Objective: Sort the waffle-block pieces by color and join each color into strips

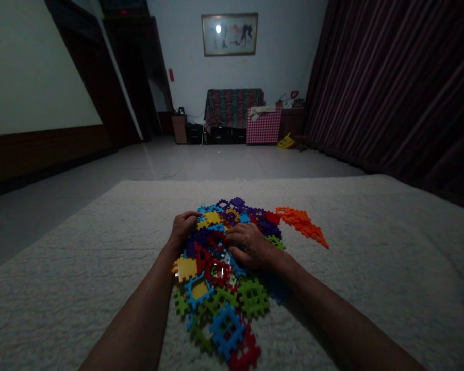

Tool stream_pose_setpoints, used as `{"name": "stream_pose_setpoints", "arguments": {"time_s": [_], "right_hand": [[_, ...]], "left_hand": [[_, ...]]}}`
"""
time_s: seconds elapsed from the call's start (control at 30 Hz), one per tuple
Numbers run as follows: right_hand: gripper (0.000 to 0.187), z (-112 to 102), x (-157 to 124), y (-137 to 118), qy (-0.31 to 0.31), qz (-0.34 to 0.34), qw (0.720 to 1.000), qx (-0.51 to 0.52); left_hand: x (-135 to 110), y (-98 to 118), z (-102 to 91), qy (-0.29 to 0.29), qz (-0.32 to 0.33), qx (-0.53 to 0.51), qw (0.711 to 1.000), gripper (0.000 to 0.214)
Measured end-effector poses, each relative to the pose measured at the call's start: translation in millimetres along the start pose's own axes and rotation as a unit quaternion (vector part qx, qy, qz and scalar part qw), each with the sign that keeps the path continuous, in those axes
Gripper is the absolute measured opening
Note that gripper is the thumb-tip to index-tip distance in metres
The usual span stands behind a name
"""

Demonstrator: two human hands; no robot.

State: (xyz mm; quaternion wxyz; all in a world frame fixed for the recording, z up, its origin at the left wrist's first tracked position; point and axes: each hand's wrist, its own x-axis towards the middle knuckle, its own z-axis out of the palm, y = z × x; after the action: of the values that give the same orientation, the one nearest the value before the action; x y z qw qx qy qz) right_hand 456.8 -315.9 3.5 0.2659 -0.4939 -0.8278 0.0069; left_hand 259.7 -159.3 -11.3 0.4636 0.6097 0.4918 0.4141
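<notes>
Red toothed plastic piece fronts the multicoloured plastic-tile pile, short of the cream fleecy cover's far edge; left hand, right hand, fingers curled, grip unclear! Snagged teeth could drag neighbours.

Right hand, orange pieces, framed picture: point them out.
Right hand [252, 243], head view: back of the hand.
Orange pieces [302, 222], head view: middle of the cluster.
Framed picture [230, 35], head view: centre, inside the frame.
</notes>
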Motion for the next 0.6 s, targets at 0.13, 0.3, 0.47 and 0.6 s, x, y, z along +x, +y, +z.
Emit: {"name": "stream_pose_setpoints", "arguments": {"time_s": [0.13,0.3,0.47,0.6], "right_hand": [[0.018,-1,1,7,0.027,0.017,0.999,0.005],[0.029,-8,-2,34,0.110,0.091,0.989,-0.026],[0.031,-16,-8,50,0.148,0.154,0.976,-0.045],[0.030,-15,-8,45,0.132,0.135,0.982,-0.002]], "left_hand": [[4,-6,0.0,0.006,0.013,-0.004,1.000,0.041],[6,-9,-0.5,-0.001,0.017,0.003,1.000,0.044],[5,-8,-0.4,0.008,0.025,0.016,1.000,0.043],[7,-11,-0.4,-0.001,0.023,0.014,1.000,0.043]]}}
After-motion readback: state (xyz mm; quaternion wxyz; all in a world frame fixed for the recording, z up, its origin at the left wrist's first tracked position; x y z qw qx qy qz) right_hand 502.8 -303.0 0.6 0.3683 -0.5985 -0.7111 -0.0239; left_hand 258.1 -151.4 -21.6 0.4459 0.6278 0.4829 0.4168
